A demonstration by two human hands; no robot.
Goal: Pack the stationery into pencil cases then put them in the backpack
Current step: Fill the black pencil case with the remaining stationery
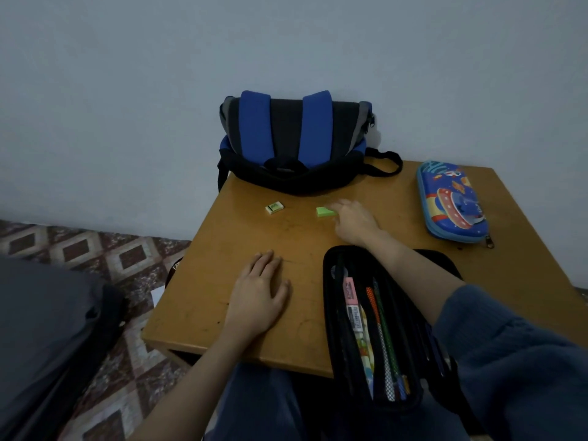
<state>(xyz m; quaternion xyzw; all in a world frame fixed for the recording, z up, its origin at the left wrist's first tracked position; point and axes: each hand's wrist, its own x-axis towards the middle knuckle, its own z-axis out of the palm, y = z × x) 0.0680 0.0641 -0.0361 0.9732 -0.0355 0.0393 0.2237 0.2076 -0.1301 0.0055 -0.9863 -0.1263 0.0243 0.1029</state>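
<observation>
A blue and black backpack (294, 141) stands at the back of the wooden table (222, 249), against the wall. A black pencil case (375, 329) lies open near the front edge, holding pens, pencils and a pink eraser. A blue cartoon pencil case (453, 202) lies zipped shut at the right. My right hand (353, 222) reaches across the open case and its fingertips touch a green eraser (325, 212). A white eraser (274, 207) lies to the left of the green one. My left hand (259, 297) rests flat on the table, holding nothing.
The table's left edge drops to a patterned tile floor (105, 253). A dark grey bag or cloth (47, 329) lies on the floor at the left. A plain wall stands right behind the backpack.
</observation>
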